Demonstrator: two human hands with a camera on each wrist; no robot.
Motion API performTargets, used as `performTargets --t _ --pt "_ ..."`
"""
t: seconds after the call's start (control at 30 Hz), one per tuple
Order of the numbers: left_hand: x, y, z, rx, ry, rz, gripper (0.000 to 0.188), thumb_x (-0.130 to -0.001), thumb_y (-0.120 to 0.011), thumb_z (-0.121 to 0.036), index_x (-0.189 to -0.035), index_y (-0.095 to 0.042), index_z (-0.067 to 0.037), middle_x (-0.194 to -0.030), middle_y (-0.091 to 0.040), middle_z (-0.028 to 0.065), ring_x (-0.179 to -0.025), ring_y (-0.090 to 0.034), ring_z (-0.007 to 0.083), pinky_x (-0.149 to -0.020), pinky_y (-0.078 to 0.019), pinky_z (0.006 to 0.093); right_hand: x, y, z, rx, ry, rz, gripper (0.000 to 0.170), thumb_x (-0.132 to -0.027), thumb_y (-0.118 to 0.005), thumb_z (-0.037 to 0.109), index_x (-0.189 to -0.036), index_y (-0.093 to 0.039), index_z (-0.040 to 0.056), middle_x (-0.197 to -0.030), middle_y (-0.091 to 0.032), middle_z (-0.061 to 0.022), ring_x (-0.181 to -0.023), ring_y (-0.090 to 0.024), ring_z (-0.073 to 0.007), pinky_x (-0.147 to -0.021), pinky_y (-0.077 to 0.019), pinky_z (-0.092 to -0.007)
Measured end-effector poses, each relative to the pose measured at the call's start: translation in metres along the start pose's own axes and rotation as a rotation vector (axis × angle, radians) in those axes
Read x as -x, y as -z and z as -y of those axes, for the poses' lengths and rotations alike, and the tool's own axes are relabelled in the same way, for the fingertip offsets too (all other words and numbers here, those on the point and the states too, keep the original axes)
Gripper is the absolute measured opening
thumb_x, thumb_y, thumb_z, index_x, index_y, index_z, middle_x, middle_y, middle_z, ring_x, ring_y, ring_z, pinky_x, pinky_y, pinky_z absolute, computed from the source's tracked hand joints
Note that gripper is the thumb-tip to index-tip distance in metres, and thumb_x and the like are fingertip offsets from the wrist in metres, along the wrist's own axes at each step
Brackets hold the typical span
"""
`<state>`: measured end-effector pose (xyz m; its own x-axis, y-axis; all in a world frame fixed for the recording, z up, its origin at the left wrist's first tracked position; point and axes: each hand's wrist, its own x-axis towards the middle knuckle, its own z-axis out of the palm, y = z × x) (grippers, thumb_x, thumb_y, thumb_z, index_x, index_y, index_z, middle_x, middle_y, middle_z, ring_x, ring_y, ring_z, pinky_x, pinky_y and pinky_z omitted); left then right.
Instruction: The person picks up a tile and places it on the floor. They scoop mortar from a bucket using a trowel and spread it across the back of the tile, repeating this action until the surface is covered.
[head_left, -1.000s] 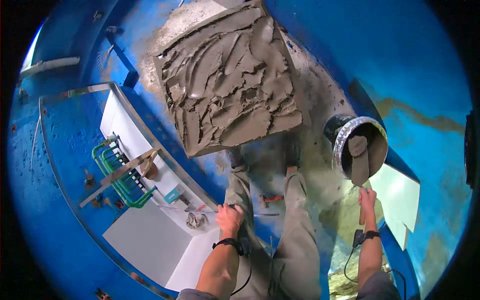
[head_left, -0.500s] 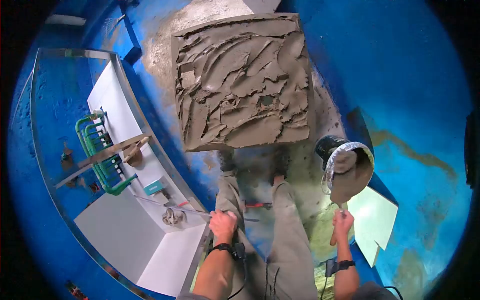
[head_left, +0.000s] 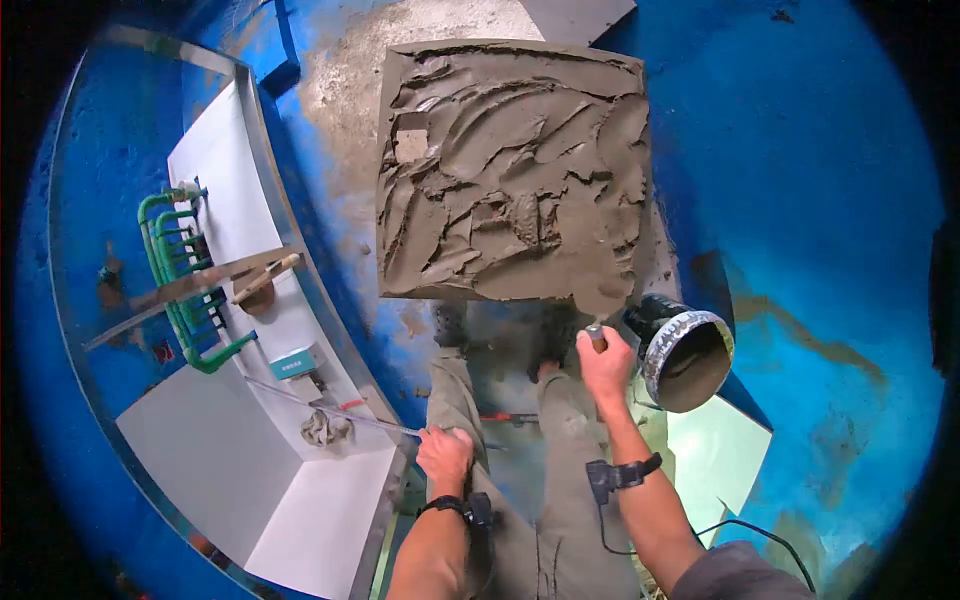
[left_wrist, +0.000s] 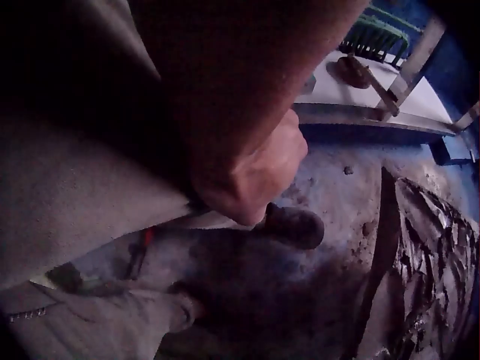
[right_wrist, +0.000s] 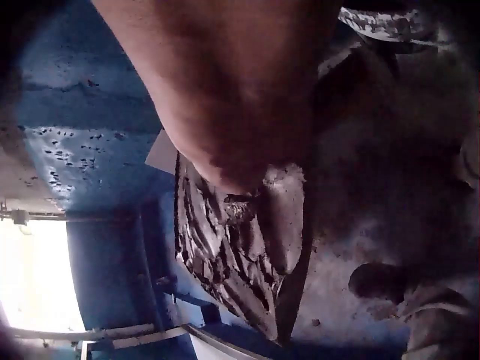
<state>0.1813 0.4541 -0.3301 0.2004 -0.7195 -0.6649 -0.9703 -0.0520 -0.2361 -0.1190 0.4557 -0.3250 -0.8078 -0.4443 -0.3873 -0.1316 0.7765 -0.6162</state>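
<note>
A square slab thickly coated in grey-brown mortar (head_left: 510, 180) lies at the top middle of the head view. My right hand (head_left: 607, 368) grips the wooden handle (head_left: 597, 338) of a trowel, whose mortar-covered blade (head_left: 600, 296) is at the slab's near right corner. The left hand (head_left: 446, 458) rests on my left knee, its fingers loosely bent; in the left wrist view the back of this hand (left_wrist: 259, 176) shows, fingertips hidden. In the right wrist view the forearm hides most of the trowel, with the mortar (right_wrist: 225, 255) beyond.
A tilted bucket (head_left: 655, 365) with mortar inside stands right of the slab. Left is a framed white cabinet (head_left: 235, 180) with green pipes (head_left: 160, 260), a wooden float (head_left: 257, 295), a teal box (head_left: 293, 363) and a crumpled cloth (head_left: 325, 428). A pale board (head_left: 720, 450) lies below the bucket.
My right hand has brought the trowel out of the bucket, up and left to the slab's near corner. The left hand stays on the knee. The head view has shifted.
</note>
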Motion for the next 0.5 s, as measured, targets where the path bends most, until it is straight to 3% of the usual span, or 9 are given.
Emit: performTargets --t 0.07,0.13,0.23,0.37,0.5 --pt "0.000 0.002 0.003 0.017 -0.007 0.002 0.040 -0.083 -0.066 -0.035 -0.100 -0.069 0.001 -0.111 -0.065 0.0217 -0.091 -0.071 0.0386 -0.078 -0.0567 0.0495 -0.018 0.014 -0.003 0.095 0.068 0.052 0.032 -0.084 -0.070 0.030 -0.089 -0.063 -0.0010 -0.081 -0.068 -0.0226 -0.078 -0.065 -0.0440 -0.072 -0.0511 -0.0500" --pt "-0.002 0.001 0.004 0.026 0.021 0.015 0.040 -0.083 -0.066 -0.033 -0.102 -0.069 0.001 -0.112 -0.065 0.0224 -0.092 -0.071 0.0390 -0.079 -0.0568 0.0497 -0.047 0.015 0.010 0.373 0.059 0.183 0.036 -0.089 -0.066 0.032 -0.092 -0.062 -0.0037 -0.085 -0.068 -0.0274 -0.087 -0.066 -0.0474 -0.077 -0.0510 -0.0544" --pt "-0.003 -0.001 0.010 0.054 0.023 0.020 0.040 -0.084 -0.065 -0.033 -0.103 -0.069 0.002 -0.113 -0.065 0.0233 -0.092 -0.071 0.0399 -0.079 -0.0569 0.0498 -0.088 -0.001 0.036 0.455 0.164 0.292 0.039 -0.094 -0.061 0.033 -0.098 -0.062 -0.0052 -0.091 -0.068 -0.0317 -0.094 -0.066 -0.0503 -0.082 -0.0510 -0.0580" --pt "-0.004 0.001 0.012 0.079 0.014 0.021 0.040 -0.084 -0.064 -0.033 -0.104 -0.070 0.002 -0.114 -0.065 0.0239 -0.094 -0.071 0.0405 -0.081 -0.0570 0.0498 -0.068 -0.019 0.017 0.554 0.135 0.444 0.041 -0.096 -0.059 0.035 -0.105 -0.060 -0.0054 -0.100 -0.068 -0.0339 -0.095 -0.065 -0.0536 -0.085 -0.0521 -0.0595" --pt "-0.001 -0.002 0.018 0.132 0.062 0.125 0.050 -0.085 -0.065 -0.037 -0.116 -0.067 0.002 -0.117 -0.064 0.0233 -0.102 -0.067 0.0431 -0.087 -0.0541 0.0530 -0.026 0.011 0.026 0.789 0.113 0.545 0.035 -0.098 -0.058 0.031 -0.102 -0.060 -0.0032 -0.097 -0.069 -0.0318 -0.095 -0.068 -0.0498 -0.082 -0.0542 -0.0570"
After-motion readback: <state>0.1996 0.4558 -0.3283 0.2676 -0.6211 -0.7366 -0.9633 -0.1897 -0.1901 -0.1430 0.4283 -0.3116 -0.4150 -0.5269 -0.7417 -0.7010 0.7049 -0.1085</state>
